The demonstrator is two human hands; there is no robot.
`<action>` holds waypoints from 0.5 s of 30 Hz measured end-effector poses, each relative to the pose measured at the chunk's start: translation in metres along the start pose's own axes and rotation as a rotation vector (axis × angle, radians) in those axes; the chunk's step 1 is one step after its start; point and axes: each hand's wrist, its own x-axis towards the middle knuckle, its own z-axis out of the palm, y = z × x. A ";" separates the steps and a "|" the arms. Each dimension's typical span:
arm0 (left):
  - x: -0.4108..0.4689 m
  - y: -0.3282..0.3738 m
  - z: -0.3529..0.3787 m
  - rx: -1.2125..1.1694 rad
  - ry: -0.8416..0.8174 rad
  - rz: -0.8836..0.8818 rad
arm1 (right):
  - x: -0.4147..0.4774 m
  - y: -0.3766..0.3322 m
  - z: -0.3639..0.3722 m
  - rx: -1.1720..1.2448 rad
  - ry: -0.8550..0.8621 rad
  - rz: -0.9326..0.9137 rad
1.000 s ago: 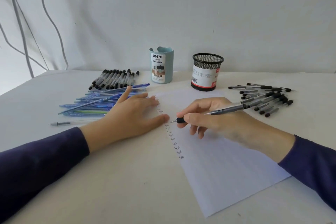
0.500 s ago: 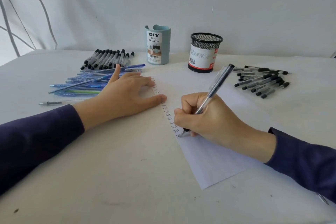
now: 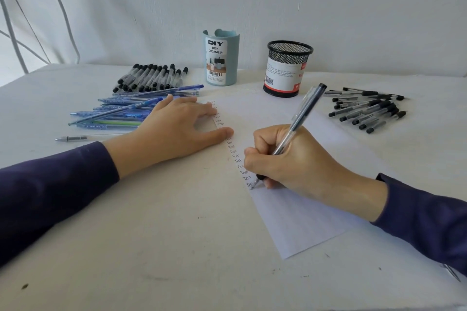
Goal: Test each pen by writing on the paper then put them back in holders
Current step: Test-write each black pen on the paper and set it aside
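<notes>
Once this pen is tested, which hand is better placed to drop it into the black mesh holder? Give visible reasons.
Probably the right. The right hand grips the pen, and the mesh holder stands beyond it on that side; the left hand lies flat, pressing the edge of the paper.

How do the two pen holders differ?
The blue holder has solid walls and a notched rim; the black holder is wire mesh with a round rim. The blue holder looks taller and narrower; the black holder looks squatter. Both stand upright, labelled, with nothing sticking out.
</notes>
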 end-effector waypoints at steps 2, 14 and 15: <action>0.001 -0.002 0.001 0.003 0.005 0.001 | 0.000 0.000 0.001 0.001 -0.011 0.004; 0.003 -0.003 0.003 -0.006 0.005 -0.019 | -0.001 0.000 -0.002 -0.013 -0.023 -0.041; 0.002 -0.003 0.002 -0.006 0.003 -0.018 | -0.001 0.000 -0.002 -0.009 -0.028 -0.040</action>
